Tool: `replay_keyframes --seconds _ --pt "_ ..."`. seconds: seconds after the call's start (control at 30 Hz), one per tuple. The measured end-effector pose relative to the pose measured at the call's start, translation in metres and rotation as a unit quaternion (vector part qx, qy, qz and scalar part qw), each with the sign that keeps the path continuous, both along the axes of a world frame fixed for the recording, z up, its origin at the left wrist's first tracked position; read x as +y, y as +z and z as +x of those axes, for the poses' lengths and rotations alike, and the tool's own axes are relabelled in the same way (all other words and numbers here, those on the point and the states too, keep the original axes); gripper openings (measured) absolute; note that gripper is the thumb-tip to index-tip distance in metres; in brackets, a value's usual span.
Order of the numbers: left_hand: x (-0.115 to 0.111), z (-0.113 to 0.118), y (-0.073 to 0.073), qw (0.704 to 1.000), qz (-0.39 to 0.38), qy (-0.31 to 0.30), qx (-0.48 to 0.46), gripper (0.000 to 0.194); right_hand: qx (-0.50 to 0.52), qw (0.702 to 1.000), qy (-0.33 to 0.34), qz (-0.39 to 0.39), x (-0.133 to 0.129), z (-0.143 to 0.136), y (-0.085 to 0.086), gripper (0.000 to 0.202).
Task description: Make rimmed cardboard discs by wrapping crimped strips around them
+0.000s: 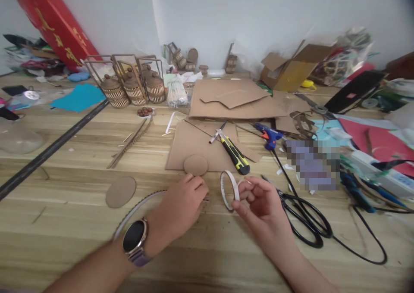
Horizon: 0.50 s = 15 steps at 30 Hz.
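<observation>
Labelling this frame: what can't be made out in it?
All in the head view:
Left hand: its own back hides the grip; can't tell what it holds.
Curved strip: runs out of sight behind left forearm.
Pixelated item: masked by mosaic.
Red banner: cut off by top edge.

Soft, even light; faint shadows; edges blurred and stretched; 1 pixelated patch (312,164).

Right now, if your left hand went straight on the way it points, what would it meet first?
Probably the white ring held in the right hand, though depth is hard to judge here.
</observation>
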<state>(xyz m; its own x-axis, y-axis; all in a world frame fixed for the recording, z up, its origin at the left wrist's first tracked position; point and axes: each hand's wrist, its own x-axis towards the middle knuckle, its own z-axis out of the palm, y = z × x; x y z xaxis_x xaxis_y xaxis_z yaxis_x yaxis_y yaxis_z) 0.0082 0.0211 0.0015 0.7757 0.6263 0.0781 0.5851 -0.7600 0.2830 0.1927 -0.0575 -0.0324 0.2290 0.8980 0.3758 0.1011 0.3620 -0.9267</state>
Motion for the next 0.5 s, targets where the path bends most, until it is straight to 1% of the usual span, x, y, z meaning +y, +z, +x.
replay_keyframes --seconds 0.1,0.2,0.27,0.33,0.43,0.5 --pt "-0.007 0.002 0.008 0.992 -0.052 -0.005 -0.116 0.016 0.029 1.000 0.006 0.003 -0.003 -0.009 0.002 0.044" --pt "-0.015 0.003 0.012 0.965 -0.144 -0.017 -0.219 0.016 0.011 1.000 0.009 0.009 -0.007 -0.017 0.002 0.047" --pt "-0.018 0.005 0.012 0.950 -0.198 -0.004 -0.241 0.013 -0.016 1.000 0.005 0.014 -0.009 -0.022 0.001 0.049" --pt "-0.020 0.006 0.011 0.939 -0.238 0.023 -0.246 0.010 -0.043 0.999 -0.004 0.014 -0.012 -0.025 0.000 0.051" --pt "-0.022 0.007 0.011 0.926 -0.271 0.055 -0.258 0.009 -0.063 0.998 -0.002 0.005 -0.015 -0.026 0.000 0.051" --pt "-0.023 0.007 0.012 0.922 -0.277 0.057 -0.265 0.010 -0.060 0.998 0.009 -0.002 -0.015 -0.025 0.001 0.048"
